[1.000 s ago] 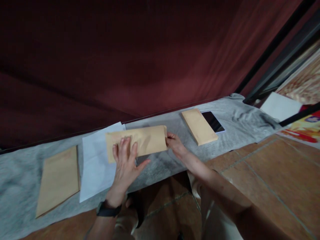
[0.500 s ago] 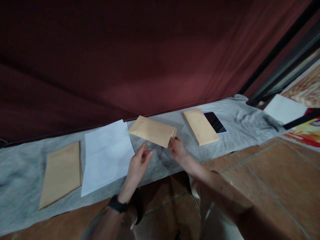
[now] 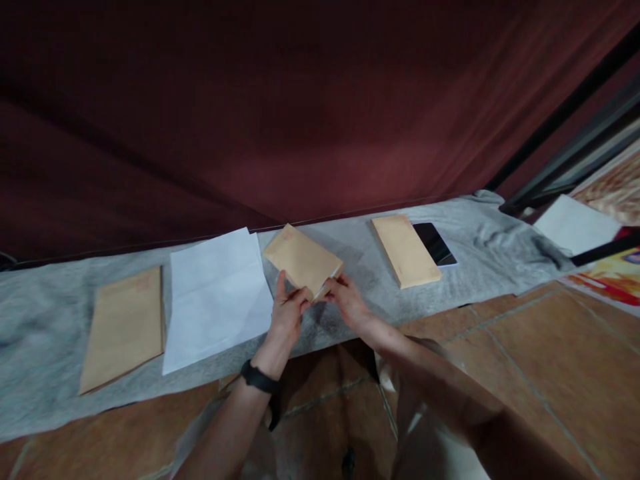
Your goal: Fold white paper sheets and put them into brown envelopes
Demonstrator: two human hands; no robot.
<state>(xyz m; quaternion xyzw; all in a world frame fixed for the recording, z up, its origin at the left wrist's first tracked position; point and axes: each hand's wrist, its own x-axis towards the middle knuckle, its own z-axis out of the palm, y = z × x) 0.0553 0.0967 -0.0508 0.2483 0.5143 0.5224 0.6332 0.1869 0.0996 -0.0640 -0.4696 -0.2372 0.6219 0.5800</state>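
A brown envelope is held at a slant over the grey cloth, with a strip of white paper showing at its near right end. My right hand pinches that end, its fingers at the flap. At the envelope's near edge, my left hand grips the lower corner, thumb up along the side and fingers partly hidden. Just left of it lie white paper sheets. Farther left rests a pile of brown envelopes. To the right sits a stack of brown envelopes, beside a dark-screened tablet.
The long, low surface is covered by a grey cloth. A dark red curtain hangs close behind it. Brown floor tiles lie in front. At the right are a dark frame bar and a white board.
My left hand has moved up and taken hold of the envelope's near corner. The envelope has turned and shifted slightly left, with my right hand still on its end.
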